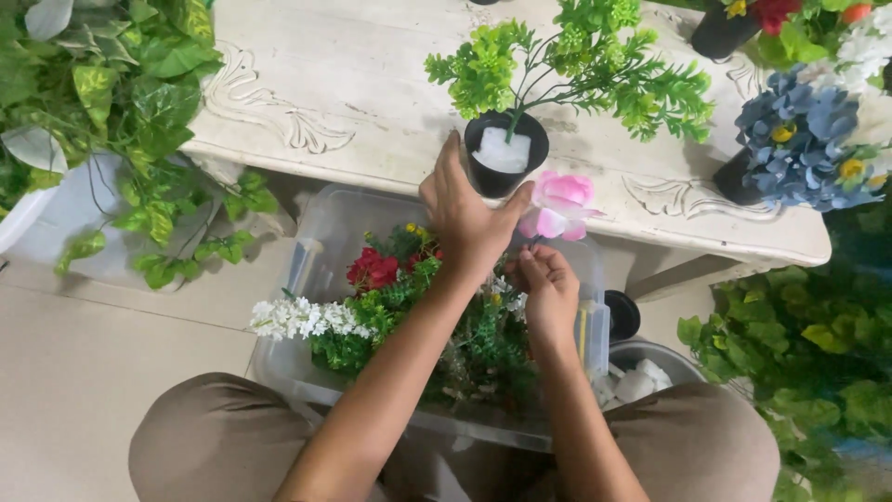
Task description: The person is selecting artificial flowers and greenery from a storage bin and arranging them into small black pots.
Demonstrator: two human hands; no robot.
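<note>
Pink flower pinched in right hand | left hand clasps black pot holding green sprig | white table | clear bin below.

A blue flower bunch stands far right of the fingers on the white table. Leafy vines hang far left. A clear bin of mixed flowers sits below the fingers.

In front of me a white carved table carries the pots. A small black pot with a white block and green sprigs sits at its near edge, about midway along. Toward its right edge stands a dark pot of blue flowers; another dark pot sits farther back. Below, on the tiled floor, rests a clear plastic bin of mixed blooms.
</note>
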